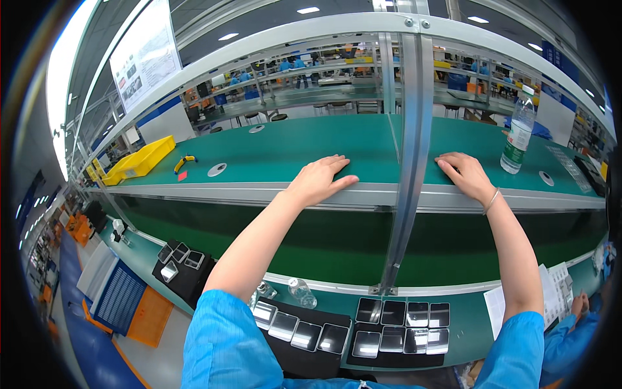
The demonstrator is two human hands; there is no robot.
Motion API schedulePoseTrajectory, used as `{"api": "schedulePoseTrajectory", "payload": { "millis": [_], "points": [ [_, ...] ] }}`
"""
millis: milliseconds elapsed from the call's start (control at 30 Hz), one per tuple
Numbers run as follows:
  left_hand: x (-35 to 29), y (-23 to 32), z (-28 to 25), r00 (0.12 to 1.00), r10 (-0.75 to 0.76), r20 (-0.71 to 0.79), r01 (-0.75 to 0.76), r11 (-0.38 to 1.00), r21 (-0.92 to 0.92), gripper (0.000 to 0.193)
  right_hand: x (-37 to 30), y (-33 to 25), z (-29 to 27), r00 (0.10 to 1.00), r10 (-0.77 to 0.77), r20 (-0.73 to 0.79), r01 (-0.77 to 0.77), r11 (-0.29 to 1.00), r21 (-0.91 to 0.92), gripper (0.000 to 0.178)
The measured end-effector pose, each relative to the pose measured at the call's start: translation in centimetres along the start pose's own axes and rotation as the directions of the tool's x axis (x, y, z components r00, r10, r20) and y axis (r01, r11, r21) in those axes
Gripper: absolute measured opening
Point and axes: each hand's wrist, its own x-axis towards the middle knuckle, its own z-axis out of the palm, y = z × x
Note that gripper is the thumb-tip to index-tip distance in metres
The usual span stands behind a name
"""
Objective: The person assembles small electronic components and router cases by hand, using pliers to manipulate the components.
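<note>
Both my arms reach forward onto the upper green shelf (259, 151). My left hand (319, 180) lies over the shelf's front edge, left of the upright metal post (412, 129), with its fingers stretched out and the thumb apart. To the right of the post, my right hand (468, 174) rests on the same edge, its fingers partly bent downward; nothing shows in its grasp. A clear water bottle with a green and white label (516, 136) stands upright just right of that hand, not touching it.
Below, dark screen panels (392, 316) lie in rows on black mats on the lower bench. A clear bottle (301, 293) stands nearby. A yellow bin (144, 157) and a yellow-black tool (184, 163) sit at the shelf's left. A co-worker's blue sleeve (570, 340) is at lower right.
</note>
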Motion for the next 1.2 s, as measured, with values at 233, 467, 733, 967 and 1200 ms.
{"api": "schedulePoseTrajectory", "payload": {
  "millis": [233, 467, 733, 967, 1200],
  "points": [
    [-5.3, 0.0, -0.4, 0.931, 0.163, -0.328, -0.163, 0.986, 0.030, 0.026, 1.6, 1.8, 0.6, 0.989, 0.144, -0.041, -0.117, 0.915, 0.385, 0.049],
    [-7.8, 16.3, 6.9, 0.791, -0.589, 0.164, 0.101, -0.138, -0.985, 0.035, 0.4, 6.0, -0.7, 0.934, 0.347, -0.083, -0.231, 0.764, 0.602, 0.047],
    [1.6, 23.4, 18.5, 0.699, 0.085, 0.710, 0.106, -0.994, 0.015, 0.036, 1.2, 2.4, -2.9, 0.914, 0.046, 0.404, -0.102, 0.988, 0.118, 0.041],
    [7.3, 22.8, 15.8, 0.747, -0.081, 0.660, 0.005, -0.992, -0.127, 0.037, -2.3, 2.2, -3.4, 0.956, -0.020, 0.291, -0.035, 0.983, 0.182, 0.040],
    [6.6, 20.9, 15.2, 0.662, -0.058, 0.747, 0.110, -0.979, -0.174, 0.031, -7.1, -1.5, -0.7, 0.978, -0.183, -0.097, 0.180, 0.983, -0.046, 0.034]
  ]
}}
